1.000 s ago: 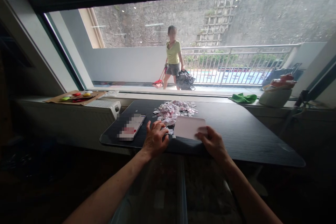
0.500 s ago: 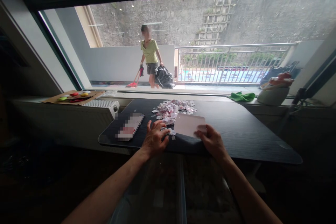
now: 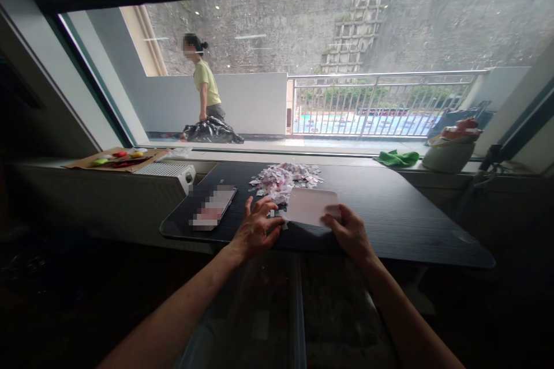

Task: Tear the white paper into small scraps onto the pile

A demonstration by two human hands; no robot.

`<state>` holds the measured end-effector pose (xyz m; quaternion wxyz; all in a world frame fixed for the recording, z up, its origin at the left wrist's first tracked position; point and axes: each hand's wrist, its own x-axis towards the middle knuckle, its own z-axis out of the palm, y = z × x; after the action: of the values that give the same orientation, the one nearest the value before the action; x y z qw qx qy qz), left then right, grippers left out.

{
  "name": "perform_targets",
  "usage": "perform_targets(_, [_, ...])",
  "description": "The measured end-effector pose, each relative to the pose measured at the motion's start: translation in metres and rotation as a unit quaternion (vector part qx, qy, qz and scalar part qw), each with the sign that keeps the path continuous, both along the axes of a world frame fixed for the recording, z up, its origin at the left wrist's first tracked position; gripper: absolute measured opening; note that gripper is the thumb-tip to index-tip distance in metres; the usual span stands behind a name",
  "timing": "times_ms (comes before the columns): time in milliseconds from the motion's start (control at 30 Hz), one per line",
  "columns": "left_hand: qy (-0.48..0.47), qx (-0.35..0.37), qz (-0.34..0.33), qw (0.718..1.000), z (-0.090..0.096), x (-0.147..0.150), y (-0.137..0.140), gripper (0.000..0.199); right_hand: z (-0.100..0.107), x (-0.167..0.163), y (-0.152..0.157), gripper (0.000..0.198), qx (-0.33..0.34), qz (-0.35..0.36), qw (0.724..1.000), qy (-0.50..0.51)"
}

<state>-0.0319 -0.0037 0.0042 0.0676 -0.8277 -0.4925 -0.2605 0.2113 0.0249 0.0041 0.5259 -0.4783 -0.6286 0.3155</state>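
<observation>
My right hand [image 3: 350, 229] grips the right end of a flat white rectangular piece with rounded corners [image 3: 309, 206], thumb on the near side. Whether it is a lid, a shallow tray or a card I cannot tell. The piece is tilted up and its left edge meets a heap of small torn paper scraps [image 3: 277, 180], white with some pink. My left hand [image 3: 256, 226] rests at the near left of the heap with its fingers apart. A few loose scraps [image 3: 283, 222] lie by its fingertips; I cannot tell if they are touched.
A phone [image 3: 215, 207] lies on the dark table [image 3: 389, 225] left of my left hand. A radiator [image 3: 167, 176] stands beside the table. The sill bears a green cloth [image 3: 396, 158] and a pale pot [image 3: 450, 153]. Beyond the window, a person [image 3: 208, 83] carries a black bag [image 3: 214, 130].
Outside, the person has moved left with the black bag and now faces left. My left fingers have shifted slightly by the loose scraps; my right hand keeps its hold on the white piece.
</observation>
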Motion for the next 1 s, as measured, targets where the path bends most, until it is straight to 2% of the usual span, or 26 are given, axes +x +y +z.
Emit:
perform_targets(300, [-0.035,0.013,0.011,0.999,0.0049,0.0021,-0.0051,0.016,0.0033,0.0010,-0.0015,0.021,-0.011,-0.038,0.999,-0.015])
perform_targets(533, [-0.023,0.008,-0.005,1.000,0.0050,0.0001,-0.0051,0.018,-0.0005,-0.0007,-0.0009,0.023,0.004,0.012,1.000,-0.003])
perform_targets(700, [-0.033,0.015,0.004,0.999,0.0041,0.0003,-0.0051,0.016,0.0001,-0.0018,0.0003,0.022,0.003,-0.015,1.000,0.005])
perform_targets(800, [-0.031,0.010,-0.001,0.999,0.0036,-0.0003,-0.0047,0.018,0.0002,-0.0048,0.0031,0.024,0.000,0.021,0.999,0.028])
perform_targets(900, [-0.028,0.010,-0.005,1.000,0.0037,-0.0007,-0.0045,0.019,0.0001,-0.0070,0.0046,0.023,-0.004,0.054,0.998,0.011])
perform_targets(1000, [-0.029,0.016,0.000,0.999,0.0037,0.0000,-0.0045,0.018,0.0017,-0.0056,0.0027,0.020,-0.010,0.036,0.999,-0.014])
